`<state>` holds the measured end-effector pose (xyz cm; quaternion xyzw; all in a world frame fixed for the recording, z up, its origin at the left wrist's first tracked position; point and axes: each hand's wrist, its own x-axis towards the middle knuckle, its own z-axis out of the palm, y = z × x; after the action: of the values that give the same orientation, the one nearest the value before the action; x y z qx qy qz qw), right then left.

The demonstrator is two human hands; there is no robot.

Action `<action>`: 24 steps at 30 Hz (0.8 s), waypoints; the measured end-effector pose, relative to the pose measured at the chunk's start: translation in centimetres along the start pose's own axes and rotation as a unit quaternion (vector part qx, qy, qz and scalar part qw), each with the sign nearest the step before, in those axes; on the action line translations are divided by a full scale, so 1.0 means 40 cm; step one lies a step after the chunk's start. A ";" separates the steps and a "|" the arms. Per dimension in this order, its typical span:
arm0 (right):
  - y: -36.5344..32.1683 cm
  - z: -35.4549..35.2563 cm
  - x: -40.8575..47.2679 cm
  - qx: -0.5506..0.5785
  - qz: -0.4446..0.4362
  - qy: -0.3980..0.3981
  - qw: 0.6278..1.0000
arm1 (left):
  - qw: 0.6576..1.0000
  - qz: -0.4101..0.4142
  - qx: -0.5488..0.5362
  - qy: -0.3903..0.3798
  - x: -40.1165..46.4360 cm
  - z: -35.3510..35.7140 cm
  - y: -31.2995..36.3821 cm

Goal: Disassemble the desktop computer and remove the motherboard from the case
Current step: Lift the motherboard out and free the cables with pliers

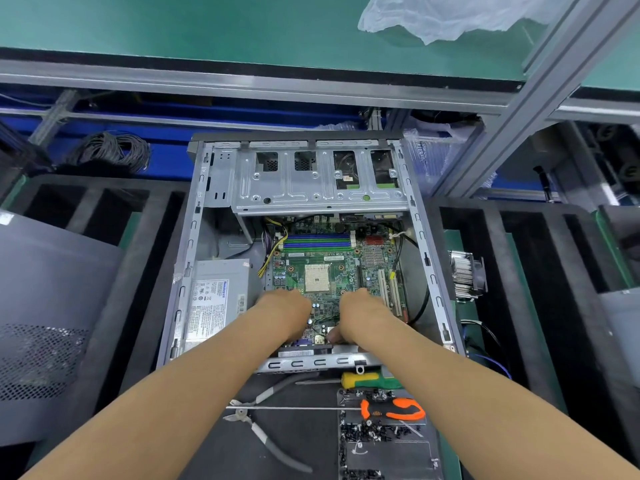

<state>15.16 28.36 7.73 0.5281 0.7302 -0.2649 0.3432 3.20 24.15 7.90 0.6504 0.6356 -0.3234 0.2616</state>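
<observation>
The open grey computer case (194, 237) lies flat in front of me. Inside it sits the green motherboard (325, 268) with a bare CPU socket (317, 278) and blue and green memory slots. My left hand (287, 317) reaches down onto the board's near left part, fingers curled under and hidden. My right hand (363, 317) is on the near right part, its fingertips curled at the rear port block (311, 341). Both hands seem to grip the board's near edge.
A grey power supply (216, 299) fills the case's left side; a metal drive cage (311, 178) spans the far end. Near me lie pliers (263, 431), a yellow-green screwdriver (363, 380), an orange-handled screwdriver (394, 410) and several loose screws (370, 433). A heatsink (465, 275) stands at right.
</observation>
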 end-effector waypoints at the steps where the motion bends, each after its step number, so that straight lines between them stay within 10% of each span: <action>1: -0.001 0.001 0.002 0.003 0.002 0.003 1.000 | 1.000 0.000 0.004 0.000 0.000 0.001 0.001; 24: 0.000 0.009 0.006 -0.001 0.005 0.035 0.999 | 0.976 0.021 -0.148 0.160 -0.048 -0.021 -0.011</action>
<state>15.17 28.25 7.32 0.5403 0.7396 -0.2439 0.3188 2.88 23.54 9.95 0.6610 0.6961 -0.1123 0.2568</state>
